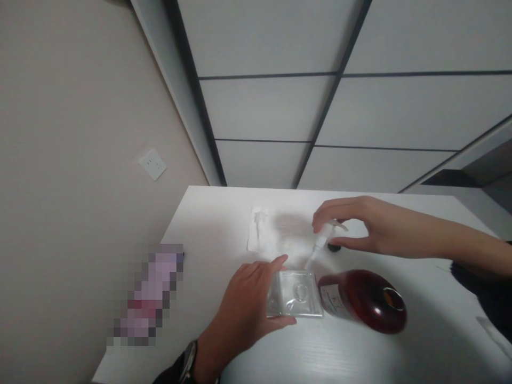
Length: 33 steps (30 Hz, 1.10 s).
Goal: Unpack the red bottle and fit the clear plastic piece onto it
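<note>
My left hand (252, 293) is wrapped round the near-left part of a clear, square-edged plastic container (310, 308), thumb on the near side and fingers on the far side. A round ring, perhaps its opening, shows on the container's upper face. Farther back and to the right, my right hand (356, 221) is closed over a white pump head (330, 226) with a pale tube (314, 255) slanting down towards the container. A dark red, see-through bottle (370, 296) with a white label is right beside the container. Its round mouth has no cap on it.
A small black cap-like thing (334, 247) lies under my right hand. Behind the container is a white tissue or packet (258, 229) on the white table (320, 357). A blurred-out pinkish object (150, 296) sits at the left edge. White panels (260, 106) rise beyond the table.
</note>
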Motion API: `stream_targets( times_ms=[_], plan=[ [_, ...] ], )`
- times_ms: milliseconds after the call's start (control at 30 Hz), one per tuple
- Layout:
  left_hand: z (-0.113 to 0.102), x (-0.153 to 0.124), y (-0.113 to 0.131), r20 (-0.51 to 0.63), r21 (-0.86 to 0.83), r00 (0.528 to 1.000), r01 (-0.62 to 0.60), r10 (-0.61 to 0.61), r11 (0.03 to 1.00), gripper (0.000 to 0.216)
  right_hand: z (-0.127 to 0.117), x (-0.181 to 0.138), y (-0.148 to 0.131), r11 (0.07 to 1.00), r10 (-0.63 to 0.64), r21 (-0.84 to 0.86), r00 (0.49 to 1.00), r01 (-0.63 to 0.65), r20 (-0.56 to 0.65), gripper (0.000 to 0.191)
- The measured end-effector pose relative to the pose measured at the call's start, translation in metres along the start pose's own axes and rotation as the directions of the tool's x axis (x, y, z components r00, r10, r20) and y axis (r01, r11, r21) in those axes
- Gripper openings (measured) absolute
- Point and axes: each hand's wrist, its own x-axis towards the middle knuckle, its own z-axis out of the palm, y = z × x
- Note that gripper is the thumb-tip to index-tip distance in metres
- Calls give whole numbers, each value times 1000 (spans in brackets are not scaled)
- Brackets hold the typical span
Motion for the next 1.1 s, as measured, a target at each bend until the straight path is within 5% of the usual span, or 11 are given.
stream_targets(
  times_ms=[500, 600, 800, 1100],
  plan=[
    [3, -2, -3, -20, 43, 999, -32, 32, 999, 136, 50, 67, 75, 976, -136, 171, 991, 136, -11, 13],
    [6, -2, -12, -35, 39, 994, -101, 102, 994, 122, 55, 75, 79, 967, -150, 211, 989, 144, 13, 12],
    [9, -2, -28, -85, 71, 971, -218, 224, 973, 59, 60, 84, 82, 957, -148, 257, 989, 136, 27, 14],
    [16, -6, -31, -118, 98, 961, -240, 251, 966, 67, 73, 85, 94, 974, -137, 181, 990, 138, -18, 33]
  ],
)
